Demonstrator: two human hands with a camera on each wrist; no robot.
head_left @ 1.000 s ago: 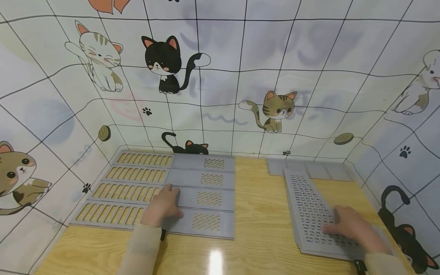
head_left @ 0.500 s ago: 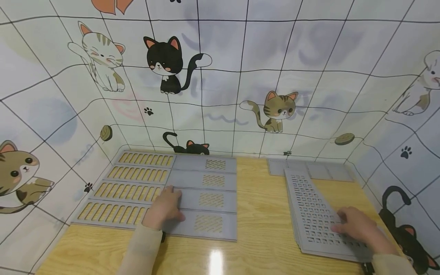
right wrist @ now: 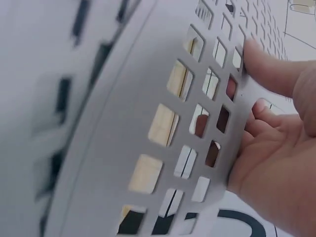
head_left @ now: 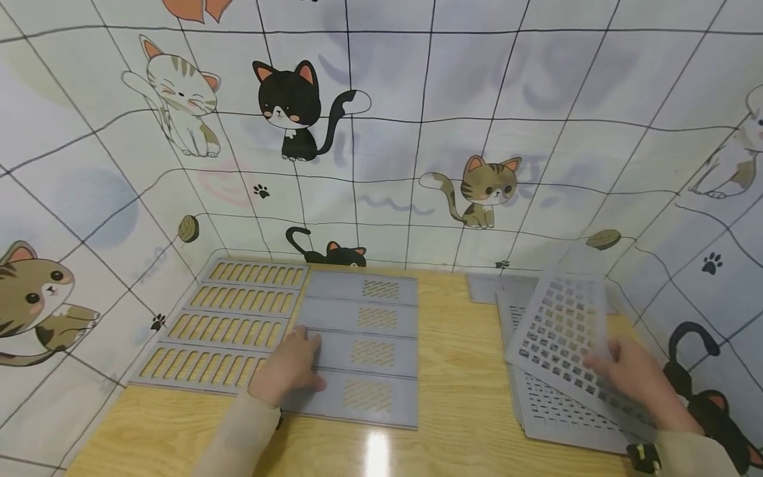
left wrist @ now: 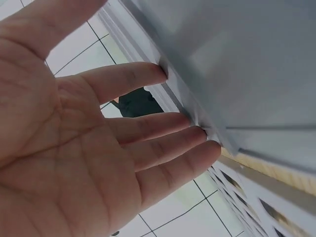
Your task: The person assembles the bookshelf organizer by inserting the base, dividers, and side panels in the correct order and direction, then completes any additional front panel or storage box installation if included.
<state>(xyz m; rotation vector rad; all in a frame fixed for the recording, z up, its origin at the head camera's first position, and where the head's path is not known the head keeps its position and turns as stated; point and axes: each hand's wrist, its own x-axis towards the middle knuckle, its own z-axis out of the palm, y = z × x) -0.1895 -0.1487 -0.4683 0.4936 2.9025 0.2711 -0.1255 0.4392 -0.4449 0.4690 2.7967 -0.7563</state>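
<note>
My right hand [head_left: 634, 381] pinches one side of a grey sheet full of small holes [head_left: 560, 334], thumb on the face towards me and fingers behind. The sheet is raised and tilted over a stack of similar perforated sheets [head_left: 557, 414]. In the right wrist view, fingers show through the holes of the held sheet [right wrist: 111, 133]. My left hand [head_left: 289, 364] lies at the left side of a grey panel with hatched patches [head_left: 334, 344]. Its nearly straight fingertips touch the panel's edge in the left wrist view, where the palm of this left hand [left wrist: 84, 138] faces the camera.
Grey slotted panels [head_left: 244, 287] lie left of the hatched panel, a narrow strip of wood between them. Flat plain grey pieces [head_left: 484, 288] lie at the back right. A wall covering with printed cats [head_left: 390, 152] encloses the wooden table [head_left: 459, 371] at the back and sides.
My right hand has lifted the top perforated sheet off the stack and tilted it. The hatched panel has shifted right and slightly towards me with my left hand, opening a gap beside the slotted panels.
</note>
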